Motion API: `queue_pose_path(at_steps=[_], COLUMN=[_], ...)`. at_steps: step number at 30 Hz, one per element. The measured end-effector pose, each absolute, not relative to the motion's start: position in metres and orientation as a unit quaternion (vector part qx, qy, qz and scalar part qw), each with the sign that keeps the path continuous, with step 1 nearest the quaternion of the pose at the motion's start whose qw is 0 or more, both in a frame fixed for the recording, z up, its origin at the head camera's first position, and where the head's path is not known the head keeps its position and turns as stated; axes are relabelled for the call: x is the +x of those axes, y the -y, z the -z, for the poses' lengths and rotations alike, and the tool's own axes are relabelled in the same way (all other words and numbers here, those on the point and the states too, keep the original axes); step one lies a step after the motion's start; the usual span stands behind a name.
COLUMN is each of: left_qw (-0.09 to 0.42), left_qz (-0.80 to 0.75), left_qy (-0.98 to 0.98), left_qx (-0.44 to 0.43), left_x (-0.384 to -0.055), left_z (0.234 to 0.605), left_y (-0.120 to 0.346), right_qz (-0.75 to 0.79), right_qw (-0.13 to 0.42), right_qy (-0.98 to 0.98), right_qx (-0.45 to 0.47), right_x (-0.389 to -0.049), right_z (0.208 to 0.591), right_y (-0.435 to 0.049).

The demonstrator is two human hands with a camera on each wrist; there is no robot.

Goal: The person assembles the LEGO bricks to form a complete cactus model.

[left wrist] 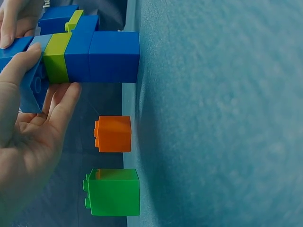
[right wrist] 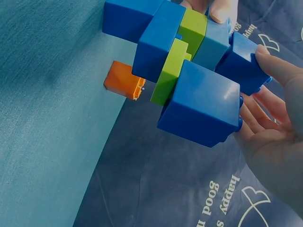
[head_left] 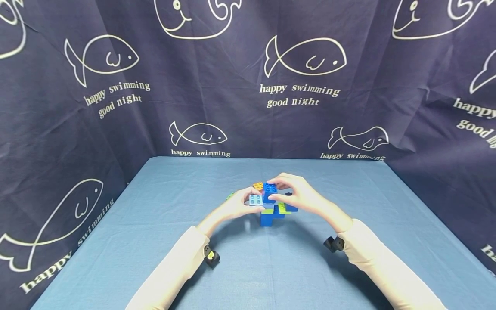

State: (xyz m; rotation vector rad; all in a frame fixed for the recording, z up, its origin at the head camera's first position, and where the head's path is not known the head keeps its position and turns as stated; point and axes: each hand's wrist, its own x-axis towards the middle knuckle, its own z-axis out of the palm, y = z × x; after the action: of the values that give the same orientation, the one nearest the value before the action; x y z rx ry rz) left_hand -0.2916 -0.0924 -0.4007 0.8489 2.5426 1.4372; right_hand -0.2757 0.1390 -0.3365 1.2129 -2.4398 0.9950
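A figure of joined toy building bricks stands on the table, with a blue brick [left wrist: 113,56] at its foot and lime-green bricks [right wrist: 193,29] between blue ones. My left hand [head_left: 236,206] grips the light blue brick [head_left: 255,200] near the top, thumb on one side and fingers on the other. Between the thumb and fingers of my right hand [head_left: 297,193] is a dark blue brick [head_left: 270,193], set against the light blue one; whether it is fully seated I cannot tell. Another blue brick [right wrist: 203,104] juts out on a lime-green plate below my right hand.
An orange brick [left wrist: 113,134] and a green brick [left wrist: 116,193] stand loose on the blue-covered table [head_left: 248,267], behind and left of the figure. A dark fish-print curtain [head_left: 240,86] encloses the back and sides.
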Motion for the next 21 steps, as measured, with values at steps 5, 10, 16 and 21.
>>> queue_pose_path(at_steps=[5,10,16,21], left_qw=[0.053,0.053,0.048,0.054], left_qz=[-0.47,-0.465,-0.461,-0.472], left_qy=[-0.838,-0.841,-0.842,-0.835], left_qx=[0.274,0.27,0.276,0.277], left_x=[-0.2917,-0.292,-0.2923,-0.2936], left_z=[0.4003,0.4007,0.4006,0.4014], left_y=[0.0926,0.092,0.0918,0.0932], right_qz=[-0.335,-0.345,-0.363,-0.382], right_qw=[0.125,0.112,0.091,0.075], right_qy=[0.836,0.833,0.833,0.826], right_qx=[0.417,0.417,0.407,0.407], right_x=[-0.2768,-0.2782,-0.2795,-0.2801], right_z=[0.3364,0.3352,0.3352,0.3363], right_y=[-0.1379,-0.1368,-0.1358,-0.1339])
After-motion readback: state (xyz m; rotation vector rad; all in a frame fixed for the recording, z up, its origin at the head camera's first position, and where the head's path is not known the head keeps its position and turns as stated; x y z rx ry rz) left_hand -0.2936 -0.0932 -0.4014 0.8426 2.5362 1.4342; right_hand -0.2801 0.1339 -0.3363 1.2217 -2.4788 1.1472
